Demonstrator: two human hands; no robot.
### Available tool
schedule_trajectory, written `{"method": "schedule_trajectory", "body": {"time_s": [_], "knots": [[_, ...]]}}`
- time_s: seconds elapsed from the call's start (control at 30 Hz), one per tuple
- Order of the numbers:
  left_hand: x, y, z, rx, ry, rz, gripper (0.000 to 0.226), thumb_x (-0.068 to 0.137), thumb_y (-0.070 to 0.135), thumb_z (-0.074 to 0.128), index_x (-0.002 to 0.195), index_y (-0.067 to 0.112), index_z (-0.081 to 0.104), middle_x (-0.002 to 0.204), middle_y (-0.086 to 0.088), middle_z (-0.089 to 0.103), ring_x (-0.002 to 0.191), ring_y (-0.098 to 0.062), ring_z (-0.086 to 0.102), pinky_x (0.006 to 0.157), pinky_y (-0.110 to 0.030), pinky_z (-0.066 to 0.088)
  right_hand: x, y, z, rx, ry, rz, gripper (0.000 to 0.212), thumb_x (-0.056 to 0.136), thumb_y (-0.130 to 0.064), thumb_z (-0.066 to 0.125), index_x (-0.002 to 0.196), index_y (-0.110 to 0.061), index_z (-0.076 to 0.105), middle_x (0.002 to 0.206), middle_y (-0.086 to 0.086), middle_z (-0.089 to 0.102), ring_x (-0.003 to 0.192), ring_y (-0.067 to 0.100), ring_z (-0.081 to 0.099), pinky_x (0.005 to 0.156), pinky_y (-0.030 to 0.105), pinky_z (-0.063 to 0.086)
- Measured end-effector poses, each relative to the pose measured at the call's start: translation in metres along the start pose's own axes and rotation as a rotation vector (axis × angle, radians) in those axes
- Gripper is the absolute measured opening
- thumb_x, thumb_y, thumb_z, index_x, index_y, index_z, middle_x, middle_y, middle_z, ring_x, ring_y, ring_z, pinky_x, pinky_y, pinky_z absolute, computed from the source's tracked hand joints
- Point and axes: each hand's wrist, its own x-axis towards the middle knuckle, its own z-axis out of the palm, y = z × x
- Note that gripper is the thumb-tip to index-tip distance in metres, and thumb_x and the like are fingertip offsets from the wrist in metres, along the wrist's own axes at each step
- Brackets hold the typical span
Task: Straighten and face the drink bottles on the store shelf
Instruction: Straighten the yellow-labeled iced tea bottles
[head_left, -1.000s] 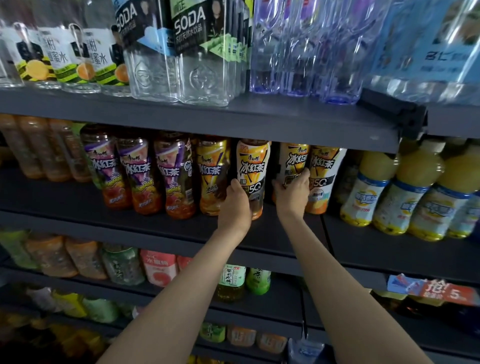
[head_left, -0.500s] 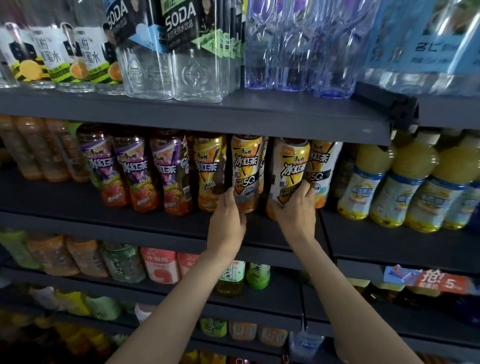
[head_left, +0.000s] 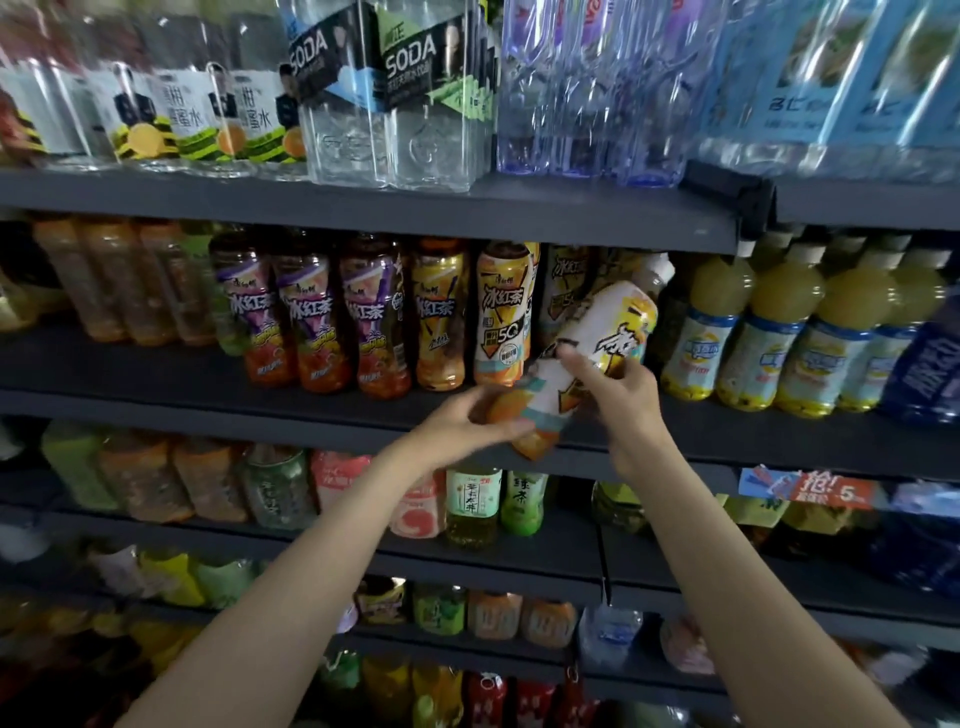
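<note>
From the head view, your left hand (head_left: 462, 426) curls its grip under the base of a tilted tea bottle (head_left: 582, 364), and your right hand (head_left: 623, 389) pinches its middle. You hold the bottle off the shelf (head_left: 208, 400), its cap leaning up and right, beside an upright bottle (head_left: 503, 317).

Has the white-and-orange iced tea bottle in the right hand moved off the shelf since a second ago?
Yes. The bottle stood upright on the middle shelf; now both hands hold it tilted, its base pulled out past the shelf's front edge.
</note>
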Motion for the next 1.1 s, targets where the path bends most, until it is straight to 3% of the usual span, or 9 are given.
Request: {"method": "schedule_trajectory", "body": {"time_s": [0.07, 0.13, 0.27, 0.43, 0.5, 0.63, 0.7, 0.93, 1.1], "knots": [[-0.012, 0.008, -0.005, -0.257, -0.055, -0.087, 0.046, 0.071, 0.029, 0.069, 0.113, 0.025, 0.052, 0.117, -0.002, 0.063, 0.103, -0.014, 0.062, 0.090, -0.031, 0.052, -0.009, -0.005, 0.001, 0.195, -0.048, 0.063, 0.036, 0.081, -0.028, 0.073, 0.111, -0.011, 0.061, 0.108, 0.004, 0.071, 0.099, 0.018, 0.068, 0.081, 0.031, 0.056], [-0.022, 0.018, -0.004, -0.270, 0.001, -0.054, 0.042, 0.077, 0.023, 0.069, 0.115, 0.023, 0.051, 0.116, -0.002, 0.062, 0.095, -0.010, 0.063, 0.081, -0.024, 0.054, -0.017, -0.010, 0.002, 0.295, -0.097, 0.095, 0.028, 0.087, -0.025, 0.066, 0.110, -0.010, 0.060, 0.109, 0.007, 0.070, 0.100, 0.018, 0.067, 0.078, 0.027, 0.057], [-0.036, 0.029, -0.006, 0.318, 0.359, 0.335, 0.063, 0.068, 0.020, 0.082, 0.121, 0.021, 0.047, 0.113, 0.005, 0.049, 0.102, -0.007, 0.048, 0.081, -0.019, 0.036, -0.027, -0.014, 0.003, 0.377, -0.097, 0.211, 0.040, 0.092, -0.030, 0.059, 0.122, -0.004, 0.052, 0.114, 0.015, 0.065, 0.100, 0.023, 0.066, 0.074, 0.029, 0.057], [-0.054, 0.036, -0.012, 0.822, 0.360, 0.704, 0.073, 0.065, 0.012, 0.082, 0.129, 0.016, 0.049, 0.125, -0.005, 0.041, 0.115, -0.018, 0.036, 0.100, -0.030, 0.029, -0.040, -0.016, 0.017, 0.630, -0.122, 0.380, 0.060, 0.087, -0.035, 0.064, 0.132, 0.000, 0.047, 0.121, 0.020, 0.060, 0.104, 0.028, 0.062, 0.069, 0.036, 0.056], [-0.059, 0.035, -0.016, 0.693, 0.299, 0.598, 0.076, 0.068, 0.015, 0.081, 0.133, 0.020, 0.042, 0.130, -0.002, 0.039, 0.118, -0.011, 0.036, 0.103, -0.029, 0.031, -0.045, -0.018, 0.020, 0.726, -0.113, 0.376, 0.053, 0.086, -0.027, 0.065, 0.128, 0.001, 0.047, 0.112, 0.020, 0.062, 0.097, 0.029, 0.062, 0.068, 0.037, 0.054], [-0.076, 0.038, -0.022, -0.003, 0.077, 0.160, 0.060, 0.066, 0.030, 0.075, 0.117, 0.026, 0.044, 0.120, 0.004, 0.055, 0.107, -0.010, 0.059, 0.096, -0.028, 0.046, -0.052, -0.025, 0.019, 0.812, -0.131, 0.311, 0.033, 0.089, -0.018, 0.061, 0.117, -0.004, 0.048, 0.104, 0.015, 0.060, 0.095, 0.026, 0.060, 0.079, 0.039, 0.050], [-0.076, 0.036, -0.023, -0.221, 0.025, 0.115, 0.054, 0.065, 0.029, 0.072, 0.114, 0.021, 0.050, 0.119, -0.002, 0.060, 0.098, -0.011, 0.066, 0.089, -0.027, 0.053, -0.053, -0.027, 0.017, 0.766, -0.174, 0.272, 0.021, 0.091, -0.015, 0.058, 0.110, -0.007, 0.052, 0.105, 0.012, 0.063, 0.097, 0.024, 0.061, 0.080, 0.037, 0.051], [-0.075, 0.034, -0.030, 0.543, 0.178, 0.403, 0.072, 0.069, 0.016, 0.081, 0.128, 0.018, 0.040, 0.115, 0.013, 0.047, 0.105, -0.001, 0.047, 0.074, 0.004, 0.033, -0.057, -0.025, 0.015, 0.491, -0.188, 0.294, 0.026, 0.086, -0.022, 0.067, 0.105, -0.007, 0.058, 0.109, 0.014, 0.068, 0.103, 0.025, 0.065, 0.090, 0.042, 0.052], [-0.068, 0.027, -0.031, 0.550, 0.088, 0.264, 0.074, 0.070, 0.029, 0.080, 0.131, 0.019, 0.041, 0.123, 0.007, 0.051, 0.115, -0.009, 0.048, 0.100, -0.026, 0.038, -0.062, -0.016, 0.017, 0.144, -0.094, 0.037, 0.026, 0.074, -0.010, 0.077, 0.093, -0.012, 0.060, 0.092, 0.004, 0.071, 0.096, 0.025, 0.067, 0.086, 0.040, 0.054]]}}
